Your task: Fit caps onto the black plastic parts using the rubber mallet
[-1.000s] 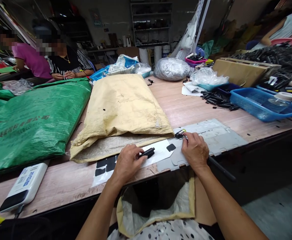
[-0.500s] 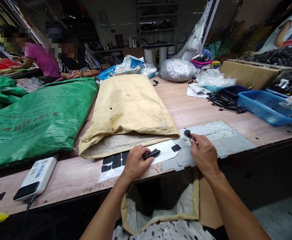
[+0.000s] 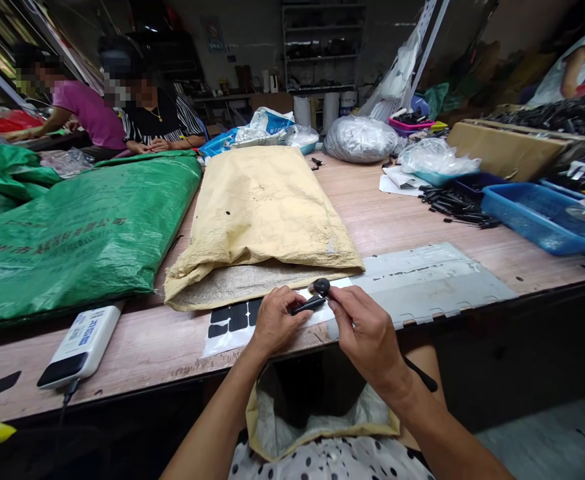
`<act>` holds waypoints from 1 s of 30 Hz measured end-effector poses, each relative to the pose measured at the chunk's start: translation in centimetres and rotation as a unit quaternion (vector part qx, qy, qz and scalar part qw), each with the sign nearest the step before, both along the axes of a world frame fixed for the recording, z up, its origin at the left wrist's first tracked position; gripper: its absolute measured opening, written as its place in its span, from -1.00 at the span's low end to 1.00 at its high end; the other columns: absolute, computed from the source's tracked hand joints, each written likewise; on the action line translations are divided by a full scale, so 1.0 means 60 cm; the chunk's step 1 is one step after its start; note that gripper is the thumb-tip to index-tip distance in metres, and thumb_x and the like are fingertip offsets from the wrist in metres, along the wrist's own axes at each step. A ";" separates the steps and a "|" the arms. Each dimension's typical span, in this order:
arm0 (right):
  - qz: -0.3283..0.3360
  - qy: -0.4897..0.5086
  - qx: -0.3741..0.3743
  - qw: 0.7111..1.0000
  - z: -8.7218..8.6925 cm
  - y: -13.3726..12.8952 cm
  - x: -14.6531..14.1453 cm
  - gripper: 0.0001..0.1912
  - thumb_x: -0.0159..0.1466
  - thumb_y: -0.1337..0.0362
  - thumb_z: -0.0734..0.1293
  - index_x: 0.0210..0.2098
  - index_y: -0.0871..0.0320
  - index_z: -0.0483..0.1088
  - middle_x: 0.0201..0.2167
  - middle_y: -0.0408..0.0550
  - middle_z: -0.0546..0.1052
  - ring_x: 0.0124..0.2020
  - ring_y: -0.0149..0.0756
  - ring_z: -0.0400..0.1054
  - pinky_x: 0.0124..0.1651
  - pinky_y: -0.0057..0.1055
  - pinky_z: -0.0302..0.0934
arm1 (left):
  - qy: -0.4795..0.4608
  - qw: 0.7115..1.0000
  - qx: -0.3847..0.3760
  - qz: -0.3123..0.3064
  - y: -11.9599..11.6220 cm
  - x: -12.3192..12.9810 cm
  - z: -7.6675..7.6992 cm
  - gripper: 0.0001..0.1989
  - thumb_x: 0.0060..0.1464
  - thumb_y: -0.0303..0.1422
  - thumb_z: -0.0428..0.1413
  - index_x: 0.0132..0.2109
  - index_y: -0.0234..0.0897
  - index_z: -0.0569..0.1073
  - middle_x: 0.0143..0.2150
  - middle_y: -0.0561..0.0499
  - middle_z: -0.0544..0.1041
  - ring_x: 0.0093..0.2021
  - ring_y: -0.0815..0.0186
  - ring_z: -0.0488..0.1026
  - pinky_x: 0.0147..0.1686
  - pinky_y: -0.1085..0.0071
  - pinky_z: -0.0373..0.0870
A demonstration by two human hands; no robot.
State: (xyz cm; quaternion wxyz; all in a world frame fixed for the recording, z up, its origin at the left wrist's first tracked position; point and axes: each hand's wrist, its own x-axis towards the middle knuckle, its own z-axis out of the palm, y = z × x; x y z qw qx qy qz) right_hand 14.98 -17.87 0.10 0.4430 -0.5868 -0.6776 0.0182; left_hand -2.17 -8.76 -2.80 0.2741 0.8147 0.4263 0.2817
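Observation:
My left hand (image 3: 278, 320) rests near the table's front edge, its fingers closed on a small black cylindrical piece (image 3: 308, 305) that points right. My right hand (image 3: 369, 331) pinches a black round-headed piece (image 3: 321, 287), whose head is right above the tip of the cylinder; whether they touch I cannot tell. A black rod end (image 3: 421, 373) sticks out by my right wrist; its link to the round head is hidden. Beside my left hand lies a white sheet with black stickers (image 3: 237, 317). Under my right hand is a grey board (image 3: 432, 280).
A cream woven sack (image 3: 277, 207) lies just beyond my hands, a green sack (image 3: 82, 233) to its left. A white power bank (image 3: 79, 347) with a cable sits front left. Black parts (image 3: 455, 207) and a blue tray (image 3: 532, 213) are at right. An open sack (image 3: 392, 420) hangs at my lap.
My right hand has moved left with the round-headed piece, from over the grey board to my left hand. The single black sticker on the board no longer shows. My left hand has barely moved.

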 end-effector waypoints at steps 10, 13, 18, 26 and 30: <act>-0.032 -0.024 0.000 0.999 -0.003 0.003 0.014 -0.70 0.42 0.38 0.21 0.06 0.12 0.48 -0.21 0.01 0.54 -0.15 -0.22 0.43 -0.04 -0.32 0.32 | -0.020 1.000 0.001 0.004 0.002 0.002 -0.005 -0.94 0.01 -0.42 0.33 -0.34 -0.21 0.59 -0.38 0.09 0.50 -0.27 0.29 0.38 -0.19 0.35 0.25; -0.032 -0.019 0.004 0.999 -0.003 0.000 0.014 -0.68 0.42 0.39 0.19 0.08 0.12 0.46 -0.20 0.02 0.55 -0.15 -0.21 0.43 -0.05 -0.30 0.32 | -0.020 1.000 0.002 0.006 0.001 0.001 -0.007 -0.94 0.01 -0.43 0.33 -0.33 -0.21 0.60 -0.37 0.09 0.50 -0.28 0.29 0.38 -0.20 0.34 0.25; -0.035 -0.039 -0.048 0.997 -0.021 0.000 0.017 -0.70 0.42 0.39 0.20 0.02 0.12 0.51 -0.25 -0.01 0.55 -0.18 -0.21 0.44 -0.09 -0.32 0.31 | -0.016 1.000 0.011 0.006 -0.002 0.001 -0.004 -0.93 0.00 -0.43 0.32 -0.32 -0.21 0.61 -0.37 0.08 0.51 -0.28 0.28 0.38 -0.19 0.34 0.25; -0.162 -0.036 -0.028 0.986 -0.010 0.022 0.101 -0.72 0.36 0.33 0.25 -0.03 0.12 0.54 -0.18 0.00 0.60 -0.14 -0.16 0.49 -0.07 -0.28 0.31 | -0.003 1.000 0.004 -0.001 -0.001 0.001 -0.002 -0.80 0.00 -0.45 0.29 -0.17 -0.20 0.60 -0.34 0.07 0.52 -0.29 0.26 0.38 -0.18 0.31 0.28; -0.181 -0.013 -0.039 0.983 -0.021 0.020 0.127 -0.73 0.34 0.31 0.26 -0.07 0.14 0.56 -0.20 0.00 0.61 -0.17 -0.16 0.50 -0.09 -0.27 0.31 | -0.010 1.000 0.002 -0.003 -0.001 -0.001 0.000 -0.83 0.01 -0.45 0.27 -0.19 -0.22 0.56 -0.32 0.06 0.51 -0.26 0.25 0.40 -0.17 0.31 0.29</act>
